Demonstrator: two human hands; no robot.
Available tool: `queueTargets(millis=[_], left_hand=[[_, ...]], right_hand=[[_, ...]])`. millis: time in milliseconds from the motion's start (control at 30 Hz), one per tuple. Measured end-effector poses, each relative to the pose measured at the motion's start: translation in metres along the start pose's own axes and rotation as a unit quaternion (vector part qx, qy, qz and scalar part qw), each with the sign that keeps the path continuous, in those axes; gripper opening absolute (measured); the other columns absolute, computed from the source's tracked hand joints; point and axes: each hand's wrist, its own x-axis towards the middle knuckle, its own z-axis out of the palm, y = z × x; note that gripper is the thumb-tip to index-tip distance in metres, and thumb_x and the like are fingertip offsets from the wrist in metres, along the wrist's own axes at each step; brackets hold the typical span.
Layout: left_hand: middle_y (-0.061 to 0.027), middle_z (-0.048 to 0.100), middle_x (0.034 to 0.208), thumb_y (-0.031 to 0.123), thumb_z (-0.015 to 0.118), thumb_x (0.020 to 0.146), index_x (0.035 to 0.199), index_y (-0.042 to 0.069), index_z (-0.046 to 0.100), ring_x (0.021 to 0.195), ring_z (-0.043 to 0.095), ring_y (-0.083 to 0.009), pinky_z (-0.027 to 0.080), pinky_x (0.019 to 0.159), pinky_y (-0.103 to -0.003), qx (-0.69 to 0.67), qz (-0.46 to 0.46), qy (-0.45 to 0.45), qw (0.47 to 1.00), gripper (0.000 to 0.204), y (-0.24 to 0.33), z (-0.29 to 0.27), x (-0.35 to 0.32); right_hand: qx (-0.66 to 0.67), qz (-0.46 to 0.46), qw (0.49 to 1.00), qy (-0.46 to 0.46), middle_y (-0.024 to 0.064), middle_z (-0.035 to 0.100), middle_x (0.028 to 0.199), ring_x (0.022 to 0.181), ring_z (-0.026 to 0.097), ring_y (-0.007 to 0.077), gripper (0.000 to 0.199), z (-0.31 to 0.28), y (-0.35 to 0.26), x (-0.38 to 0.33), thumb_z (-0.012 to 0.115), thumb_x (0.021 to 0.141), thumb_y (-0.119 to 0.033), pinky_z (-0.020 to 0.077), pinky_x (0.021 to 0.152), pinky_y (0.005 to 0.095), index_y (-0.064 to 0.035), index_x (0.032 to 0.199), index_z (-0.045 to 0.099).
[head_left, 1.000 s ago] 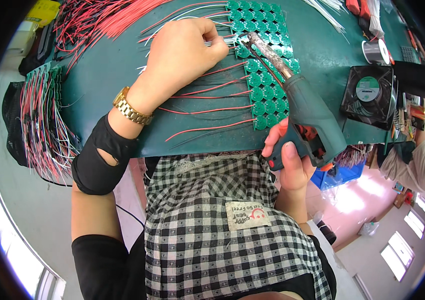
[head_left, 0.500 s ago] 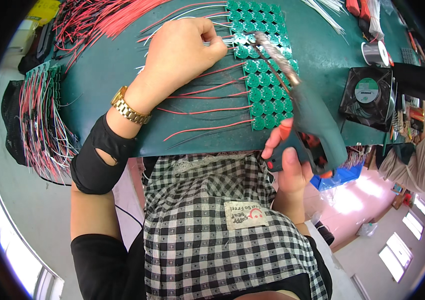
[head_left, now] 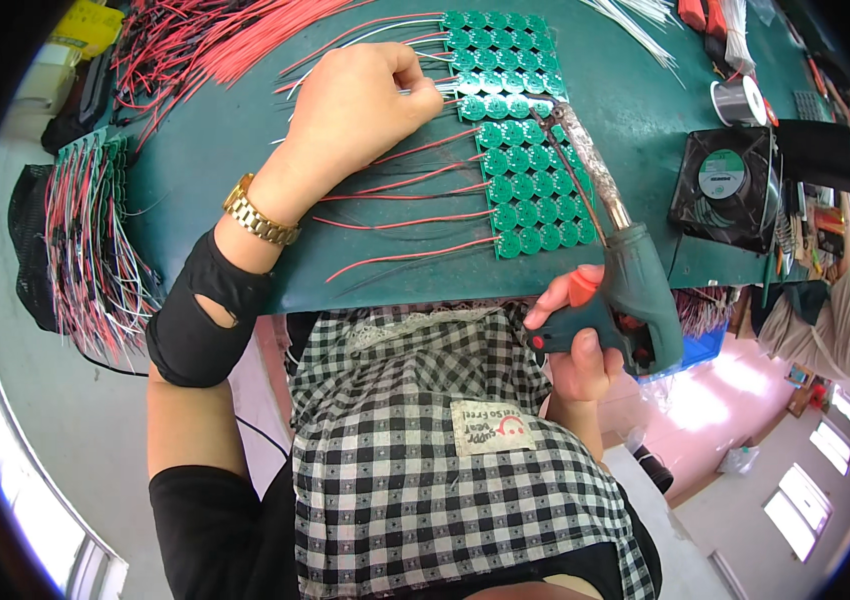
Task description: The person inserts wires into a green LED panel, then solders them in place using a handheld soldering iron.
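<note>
My left hand (head_left: pixel 360 105) rests on the green mat, fingers pinched on a thin wire at the left edge of a panel of small round green circuit boards (head_left: pixel 530 185). My right hand (head_left: pixel 577 345) grips a dark green soldering gun (head_left: pixel 635 290) with an orange trigger. Its long metal barrel reaches up over the panel, the tip near the wire end beside my left fingers. Several red wires (head_left: pixel 405 215) run leftward from the boards.
Bundles of red wires (head_left: pixel 215 45) lie at the mat's far left. Wired boards hang at the left edge (head_left: pixel 85 240). A black fan (head_left: pixel 730 185) and a solder spool (head_left: pixel 740 100) stand right. Another person's sleeve (head_left: pixel 830 320) shows far right.
The soldering gun has swung so that its tip sits a little lower and farther right on the panel. My left hand has stayed on the wire.
</note>
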Motion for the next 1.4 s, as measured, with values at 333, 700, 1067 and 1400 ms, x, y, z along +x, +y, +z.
queueTargets(millis=[333,700,1067,1400], left_hand=[[-0.0070,0.058,0.062,0.018,0.061,0.080,0.077,-0.001,0.062,0.058,0.053,-0.0125,0.044,0.057,-0.027,-0.005,0.041,-0.010,0.999,0.020,-0.001,-0.004,-0.003],[-0.0096,0.063,0.070,0.026,0.060,0.085,0.094,0.003,0.066,0.063,0.058,-0.0146,0.046,0.060,-0.029,0.137,-0.031,0.236,0.962,0.026,-0.047,-0.087,0.003],[-0.0013,0.061,0.067,0.012,0.065,0.076,0.083,0.002,0.066,0.060,0.053,-0.0056,0.044,0.058,-0.021,-0.124,0.016,0.043,0.991,0.011,0.007,-0.004,-0.021],[-0.0039,0.060,0.066,0.017,0.062,0.076,0.078,0.001,0.063,0.060,0.051,-0.0089,0.044,0.060,-0.024,-0.063,0.046,-0.012,0.997,0.016,0.002,0.000,-0.016]], right_hand=[[0.011,-0.025,1.000,-0.007,0.0167,0.055,0.087,0.066,0.057,0.0188,0.051,0.009,0.000,0.010,0.054,0.085,-0.029,0.0484,0.061,0.0282,0.0035,0.122,0.039],[0.001,0.006,1.000,0.014,0.0161,0.057,0.086,0.066,0.058,0.0188,0.052,-0.003,0.000,0.010,0.055,0.084,-0.027,0.0487,0.063,0.0288,0.0052,0.122,0.041],[-0.041,0.001,0.999,-0.017,0.0083,0.058,0.087,0.065,0.055,0.0115,0.043,0.007,0.000,0.013,0.061,0.080,-0.020,0.0445,0.059,0.0260,-0.0017,0.118,0.051],[-0.065,0.052,0.996,0.010,0.0135,0.057,0.083,0.062,0.055,0.0154,0.052,0.006,-0.006,0.009,0.063,0.080,-0.030,0.0460,0.056,0.0251,0.0062,0.113,0.047]])
